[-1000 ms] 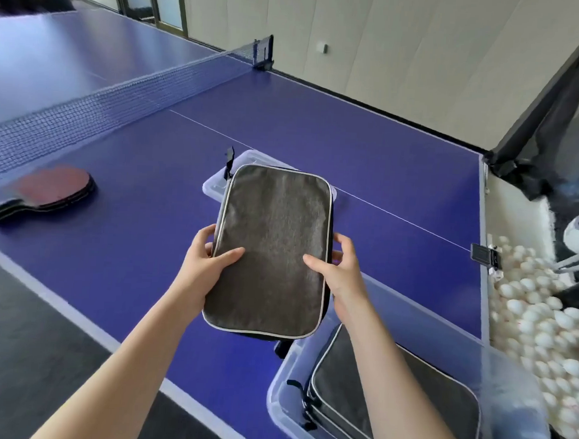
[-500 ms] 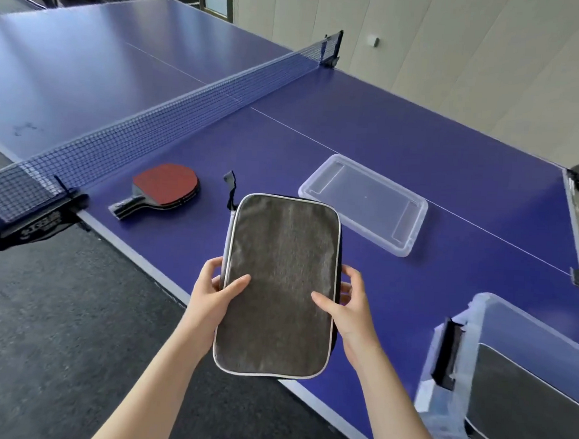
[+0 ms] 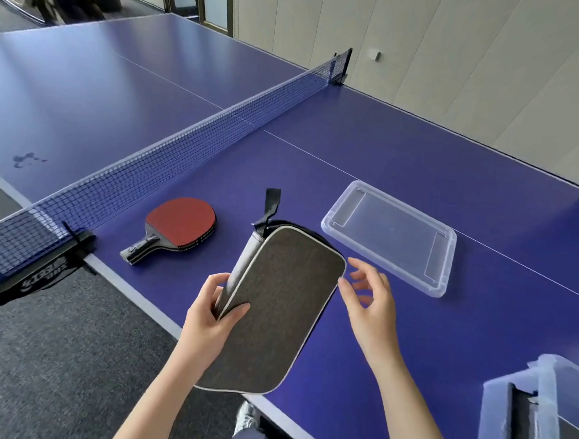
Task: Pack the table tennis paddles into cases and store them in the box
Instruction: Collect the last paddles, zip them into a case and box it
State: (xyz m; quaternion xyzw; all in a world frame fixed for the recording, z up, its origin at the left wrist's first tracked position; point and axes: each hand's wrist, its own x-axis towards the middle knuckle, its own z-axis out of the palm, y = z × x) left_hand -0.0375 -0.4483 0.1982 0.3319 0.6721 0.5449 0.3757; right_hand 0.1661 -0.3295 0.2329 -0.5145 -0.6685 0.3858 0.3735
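On the blue surface (image 3: 418, 165) I see red paddles (image 3: 180, 222) by the net (image 3: 185, 140). My left hand (image 3: 209, 319) grips the gray case (image 3: 273, 305) with curled fingers; it slants up, strap end pointing away. My right hand (image 3: 369, 300) hangs open beside it, holding nothing.

- The box (image 3: 539, 417) is cut off by the right and bottom edges; its contents cannot be made out.
- The right hand (image 3: 369, 300) has blurred fingertips.
- The case (image 3: 277, 306) hides its own contents.
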